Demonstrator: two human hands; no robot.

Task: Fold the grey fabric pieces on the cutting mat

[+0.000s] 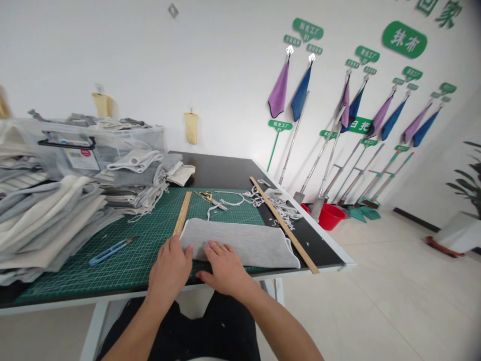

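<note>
A folded grey cloth with white edging (244,243) lies across the front of the green cutting mat (146,260) and reaches onto the black table. My left hand (172,265) touches its left end, fingers apart, close to the lower end of a wooden ruler (183,213). On the cloth's front part, my right hand (221,265) lies flat with its fingers spread and the thumb pointing left. Behind the cloth are gold-handled scissors (210,198) and a loose white strip (235,203). Neither hand grips anything.
Stacked grey and white cloths (48,220) fill the left side, beside a clear plastic box (112,145). A blue cutter (112,250) lies on the mat. To the right are a long wooden ruler (283,225) and a heap of white trimmings (281,200).
</note>
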